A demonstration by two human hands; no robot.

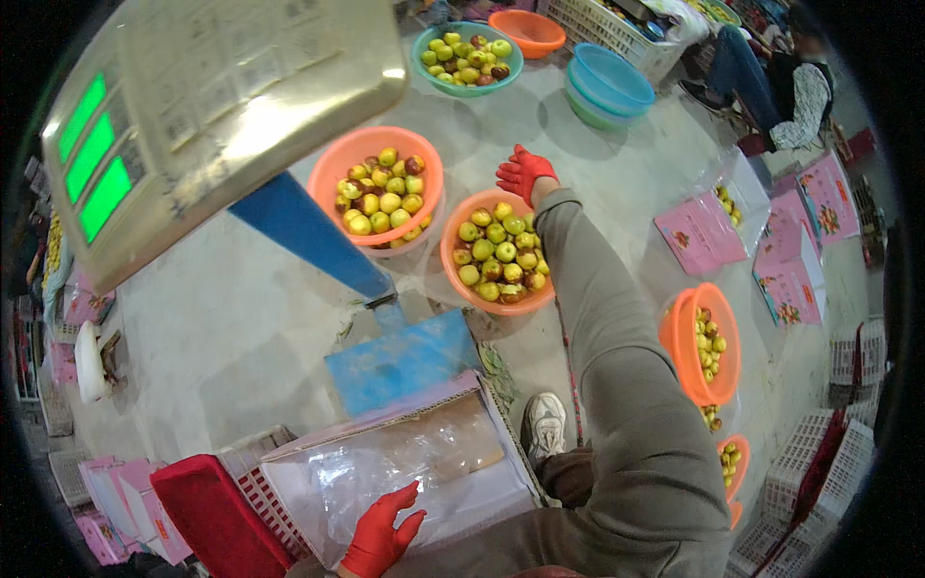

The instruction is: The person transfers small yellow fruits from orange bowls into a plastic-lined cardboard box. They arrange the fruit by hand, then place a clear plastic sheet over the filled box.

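My left hand (383,531), in a red glove, hovers at the near side of an opened cardboard box (462,516). Its thumb and fingers are apart and hold nothing. Clear plastic film (361,484) lines the inside of the box. My right hand (526,175), also red-gloved, reaches out over the far rim of an orange basin (449,264), fingers spread and empty. Round green and brown fruits (506,251), which look like jujubes, fill that basin. To its left stands another orange basin (325,170) of the same fruit, set in a paler one.
A scale with a lit display (94,159) rises on a blue post (311,238) above its blue platform (412,354). A green basin (426,76) of fruit, stacked blue basins (611,87) and pink cartons (701,235) stand farther off. A person (780,94) sits at right.
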